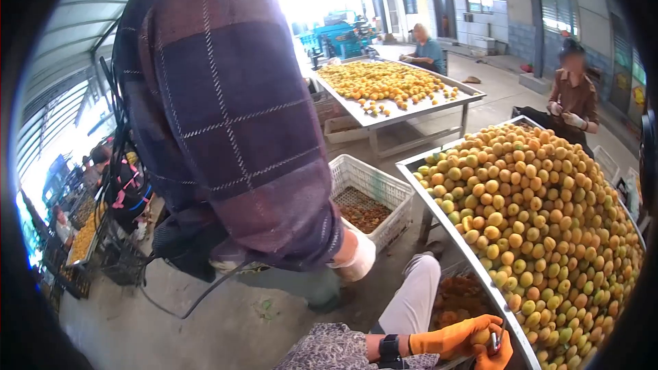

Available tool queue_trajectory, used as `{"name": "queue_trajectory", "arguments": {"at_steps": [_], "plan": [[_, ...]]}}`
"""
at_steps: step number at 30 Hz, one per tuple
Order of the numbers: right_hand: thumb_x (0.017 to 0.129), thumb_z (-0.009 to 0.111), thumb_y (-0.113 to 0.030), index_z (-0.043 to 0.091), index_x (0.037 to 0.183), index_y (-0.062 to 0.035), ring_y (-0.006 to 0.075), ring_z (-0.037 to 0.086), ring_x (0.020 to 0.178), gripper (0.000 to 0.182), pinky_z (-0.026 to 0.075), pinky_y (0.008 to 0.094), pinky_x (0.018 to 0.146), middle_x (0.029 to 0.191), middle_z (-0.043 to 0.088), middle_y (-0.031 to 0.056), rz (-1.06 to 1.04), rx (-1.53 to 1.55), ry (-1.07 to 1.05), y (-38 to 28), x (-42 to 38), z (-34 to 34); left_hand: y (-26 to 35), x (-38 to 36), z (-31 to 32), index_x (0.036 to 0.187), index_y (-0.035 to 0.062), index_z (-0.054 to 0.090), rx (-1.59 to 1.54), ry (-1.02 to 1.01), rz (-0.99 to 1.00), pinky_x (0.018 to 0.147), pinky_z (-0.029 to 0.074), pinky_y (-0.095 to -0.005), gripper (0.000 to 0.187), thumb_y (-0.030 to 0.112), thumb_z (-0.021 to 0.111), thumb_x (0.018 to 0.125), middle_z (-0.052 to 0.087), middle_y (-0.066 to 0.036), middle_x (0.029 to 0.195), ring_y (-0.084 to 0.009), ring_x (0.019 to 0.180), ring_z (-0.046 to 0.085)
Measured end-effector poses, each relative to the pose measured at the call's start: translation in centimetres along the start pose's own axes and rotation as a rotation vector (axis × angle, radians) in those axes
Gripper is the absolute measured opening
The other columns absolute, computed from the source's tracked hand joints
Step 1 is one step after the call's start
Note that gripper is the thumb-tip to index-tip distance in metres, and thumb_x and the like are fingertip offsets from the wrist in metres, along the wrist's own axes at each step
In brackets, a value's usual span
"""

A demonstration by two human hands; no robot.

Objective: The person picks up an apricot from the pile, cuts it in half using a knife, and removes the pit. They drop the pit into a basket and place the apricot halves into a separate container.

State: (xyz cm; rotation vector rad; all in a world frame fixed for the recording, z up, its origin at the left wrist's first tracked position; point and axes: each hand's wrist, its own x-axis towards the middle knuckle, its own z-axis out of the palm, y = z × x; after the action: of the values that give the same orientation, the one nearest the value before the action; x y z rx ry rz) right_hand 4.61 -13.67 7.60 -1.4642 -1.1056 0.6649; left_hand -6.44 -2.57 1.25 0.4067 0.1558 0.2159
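0 texts, 0 labels, 0 brands, 0 numbers and 0 signs can be read. On the dark wristband [389,348], just left of the orange-gloved fingers [484,321], no characters are legible. The reddish patches [622,83] on the doorway, far above and right of the fingers, are too small to decipher.

A person in a plaid shirt [226,103] stands close at left, a dark cable [205,294] looping below. Beyond, a person in a teal top [429,53] sits by a far table [425,111] spread with yellow-orange fruit, near blue machinery [343,38]. A person in a brown shirt [578,92] sits near a gray building [510,17].
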Motion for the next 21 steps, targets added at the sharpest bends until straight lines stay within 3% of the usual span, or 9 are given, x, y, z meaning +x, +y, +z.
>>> {"name": "queue_trajectory", "arguments": {"at_steps": [3,4,5,6,8,13,16,19,21], "plan": [[0.073,0.069,0.003,0.06,0.122,-0.0045,0.019,0.056,0.077,0.051,0.047,0.0274,0.073,0.098,0.061,0.0061,-0.307,-0.356,0.033,1.7,0.5,-0.1,-3.8,4.3,-7.5,0.133,0.0068,0.047,0.475,-0.098,0.468,0.089,0.047,-0.0262,0.033,0.011,0.037,0.102,0.054,-0.005,0.126,-0.0128,0.109,0.053],[0.063,0.075,-0.004,0.062,0.116,-0.0019,0.0293,0.061,0.09,0.054,0.049,0.0361,0.081,0.098,0.063,0.0151,-0.371,-0.261,0.061,3.5,1.3,0.2,-3.8,4.2,-7.1,0.127,0.0066,0.05,0.547,-0.011,0.326,0.083,0.047,-0.0261,0.031,0.018,0.037,0.102,0.056,-0.005,0.118,-0.0134,0.101,0.054],[0.05,0.073,-0.001,0.065,0.112,-0.0019,0.0281,0.061,0.091,0.062,0.049,0.0351,0.084,0.097,0.063,0.0129,-0.284,-0.203,0.089,2.4,1.7,0.5,-1.1,2.9,-3.7,0.122,0.0063,0.052,0.546,0.057,0.164,0.078,0.047,-0.0259,0.031,0.025,0.037,0.102,0.058,-0.005,0.11,-0.0141,0.094,0.056],[0.063,0.082,-0.012,0.066,0.112,-0.0049,0.0251,0.062,0.093,0.052,0.049,0.0354,0.079,0.099,0.063,0.0154,-0.281,-0.216,0.063,1.6,2.4,0.2,0.5,2.1,-1.6,0.116,0.0061,0.055,0.511,0.113,0.029,0.072,0.048,-0.0257,0.035,0.032,0.037,0.101,0.06,-0.005,0.102,-0.0148,0.087,0.058],[0.059,0.08,-0.007,0.067,0.116,-0.0078,0.0229,0.061,0.091,0.059,0.049,0.0318,0.08,0.1,0.063,0.0099,-0.125,-0.152,0.067,1.4,2.9,-0.5,3.1,1.4,1.3,0.105,0.0056,0.06,0.492,0.196,-0.156,0.06,0.048,-0.0253,0.047,0.046,0.037,0.101,0.064,-0.004,0.085,-0.0162,0.072,0.061],[0.062,0.086,-0.015,0.065,0.119,-0.0072,0.0234,0.061,0.091,0.061,0.049,0.0318,0.079,0.103,0.063,0.0101,-0.115,-0.049,0.108,2.8,2.2,-1.9,3.5,2.0,3.4,0.107,0.0077,0.061,0.934,0.111,0.086,0.051,0.043,-0.0215,0.052,0.049,0.03,0.103,0.064,-0.003,0.083,-0.0093,0.069,0.059],[0.062,0.086,-0.017,0.063,0.122,-0.0076,0.0274,0.062,0.093,0.065,0.051,0.0343,0.08,0.107,0.063,0.0121,-0.211,-0.265,0.049,1.9,2.4,-2.5,1.8,2.7,0.2,0.128,0.004,0.049,1.041,-0.053,0.205,0.054,0.04,-0.0205,0.036,0.029,0.034,0.106,0.057,-0.003,0.089,-0.0075,0.074,0.051],[0.055,0.088,-0.022,0.064,0.119,-0.0105,0.0256,0.062,0.083,0.069,0.052,0.0344,0.07,0.103,0.066,0.0106,-0.193,-0.442,0.06,2.9,1.7,-2.4,0.1,3.4,-1.0,0.133,0.0072,0.046,0.654,0.057,0.001,0.054,0.038,-0.0213,0.038,0.032,0.038,0.104,0.054,-0.001,0.087,-0.0067,0.07,0.047],[0.063,0.084,-0.031,0.064,0.115,-0.0093,0.0236,0.056,0.071,0.059,0.047,0.0338,0.06,0.091,0.06,0.0093,-0.3,-0.479,0.082,4.5,1.8,-2.5,-0.9,4.2,-2.4,0.135,0.0093,0.044,0.383,0.125,-0.095,0.054,0.036,-0.0218,0.041,0.034,0.04,0.103,0.052,0.001,0.086,-0.0062,0.068,0.045]]}}
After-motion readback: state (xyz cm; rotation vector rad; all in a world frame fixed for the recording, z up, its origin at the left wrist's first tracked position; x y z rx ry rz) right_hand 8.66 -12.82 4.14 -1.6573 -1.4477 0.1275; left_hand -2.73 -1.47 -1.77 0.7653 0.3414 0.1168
